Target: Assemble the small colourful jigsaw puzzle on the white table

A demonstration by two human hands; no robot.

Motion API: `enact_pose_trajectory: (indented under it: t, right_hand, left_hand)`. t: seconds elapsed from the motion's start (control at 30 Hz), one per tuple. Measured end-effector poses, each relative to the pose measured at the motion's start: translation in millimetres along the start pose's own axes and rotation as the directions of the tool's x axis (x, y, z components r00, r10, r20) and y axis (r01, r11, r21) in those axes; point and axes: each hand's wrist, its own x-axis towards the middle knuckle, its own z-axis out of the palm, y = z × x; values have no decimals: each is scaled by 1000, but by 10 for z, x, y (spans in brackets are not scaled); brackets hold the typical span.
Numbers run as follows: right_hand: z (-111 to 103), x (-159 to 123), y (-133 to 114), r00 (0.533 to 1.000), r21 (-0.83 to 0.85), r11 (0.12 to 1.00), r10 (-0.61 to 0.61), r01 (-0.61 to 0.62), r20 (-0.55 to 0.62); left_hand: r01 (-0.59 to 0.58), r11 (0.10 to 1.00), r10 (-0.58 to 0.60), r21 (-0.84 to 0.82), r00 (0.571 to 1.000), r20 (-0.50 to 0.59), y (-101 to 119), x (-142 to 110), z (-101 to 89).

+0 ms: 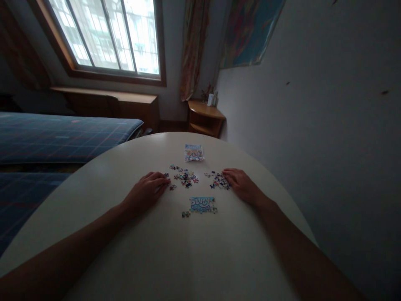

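My left hand (149, 189) rests on the table with its fingers stretched out. Its fingertips are at the left edge of a heap of loose jigsaw puzzle pieces (186, 177), by a few stray pieces. On the other side, my right hand (242, 184) lies with extended fingers touching a smaller group of puzzle pieces (219, 181). No piece shows gripped in either hand, though the undersides of the fingers are hidden. Nearer to me lies a joined, partly assembled puzzle section (201, 204) with blue lettering, and a small cluster of pieces (186, 214) sits at its lower left.
A small printed picture sheet (194, 153) lies beyond the pieces on the round white table (140, 242). A bed with a plaid cover (62, 138) stands at left, a wall (328, 146) at right. Behind are a corner shelf (205, 109) and a window (109, 37).
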Motion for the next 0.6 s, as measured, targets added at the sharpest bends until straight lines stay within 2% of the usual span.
enact_pose_trajectory:
  t: [0.2,0.37,0.5,0.6]
  right_hand:
    - [21,23,-212,997,15,997,-76,76,-16]
    - [69,33,-585,972,8,976,-217,217,94]
    - [139,9,-839,940,22,959,-283,284,190]
    - [148,-2,-891,927,27,957,-285,288,243]
  left_hand:
    - [-16,999,15,-35,1000,-8,16,3,-1]
    - [-85,995,85,-55,996,-9,84,29,23]
    - [-195,980,197,-42,978,74,166,50,61]
    - [-231,973,231,-16,963,140,192,48,70]
